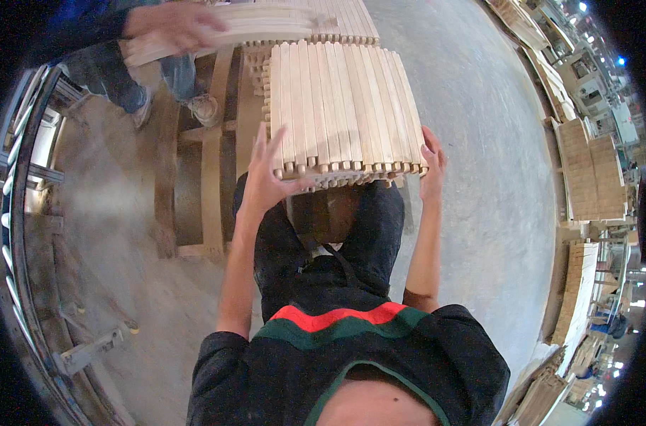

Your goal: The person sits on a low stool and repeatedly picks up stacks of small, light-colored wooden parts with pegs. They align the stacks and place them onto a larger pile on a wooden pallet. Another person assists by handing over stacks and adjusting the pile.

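Observation:
A stack of pale wooden slats point(344, 106) with narrow round-ended tenons stands in front of my knees. The slats of its top layer lie side by side, pointing away from me. At the stack's near left corner is my left hand point(267, 181), fingers spread and thumb reaching along the front ends. My right hand point(432, 163) rests along the near right corner, its fingers up the side and the thumb by the edge. Neither hand is closed around a slat. Lower layers are partly hidden by the top one.
Behind stands another slat stack point(351, 18). At the upper left, a co-worker's blurred hand point(177, 25) is over a bundle of slats. A wooden pallet point(211, 163) lies on the floor to the left, near a roller conveyor point(18, 156). Wood piles point(592, 170) line the right.

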Available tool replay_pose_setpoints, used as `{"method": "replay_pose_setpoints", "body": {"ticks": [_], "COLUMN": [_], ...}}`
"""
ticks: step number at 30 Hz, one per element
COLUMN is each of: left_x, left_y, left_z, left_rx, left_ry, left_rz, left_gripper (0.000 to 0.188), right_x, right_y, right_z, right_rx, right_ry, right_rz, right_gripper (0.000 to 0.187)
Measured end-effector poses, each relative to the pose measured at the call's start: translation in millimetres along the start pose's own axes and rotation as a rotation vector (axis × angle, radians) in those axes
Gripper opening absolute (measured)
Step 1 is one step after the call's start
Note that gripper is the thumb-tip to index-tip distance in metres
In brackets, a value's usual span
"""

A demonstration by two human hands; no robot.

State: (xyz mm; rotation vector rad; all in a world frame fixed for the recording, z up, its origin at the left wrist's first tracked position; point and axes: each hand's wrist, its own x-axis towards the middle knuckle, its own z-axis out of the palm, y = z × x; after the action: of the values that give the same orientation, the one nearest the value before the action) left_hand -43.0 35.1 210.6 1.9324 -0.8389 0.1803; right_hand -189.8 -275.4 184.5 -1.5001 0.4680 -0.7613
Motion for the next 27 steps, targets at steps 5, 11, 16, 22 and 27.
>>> {"method": "replay_pose_setpoints", "body": {"ticks": [5, 11, 16, 22, 27], "left_x": [2, 1, -8, -14, -12], "left_y": [-8, -14, -18, -21, -30], "left_z": [11, 15, 18, 23, 22], "left_rx": [0.043, -0.034, 0.026, 0.1, 0.009], "left_ry": [-0.07, -0.011, 0.038, 0.088, 0.091], "left_rz": [0.064, 0.104, 0.143, 0.181, 0.133], "left_gripper": [0.08, 0.07, 0.066, 0.067, 0.074], "right_x": [0, -2, -4, -5, -2], "right_y": [5, 8, 6, 10, 0], "right_z": [4, 4, 6, 3, 3], "right_rx": [0.075, 0.122, 0.132, 0.115, -0.192], "right_ry": [0.031, 0.011, 0.037, 0.065, 0.072], "right_rz": [-0.017, -0.036, -0.057, -0.058, -0.251], "right_gripper": [0.057, 0.058, 0.055, 0.053, 0.049]}}
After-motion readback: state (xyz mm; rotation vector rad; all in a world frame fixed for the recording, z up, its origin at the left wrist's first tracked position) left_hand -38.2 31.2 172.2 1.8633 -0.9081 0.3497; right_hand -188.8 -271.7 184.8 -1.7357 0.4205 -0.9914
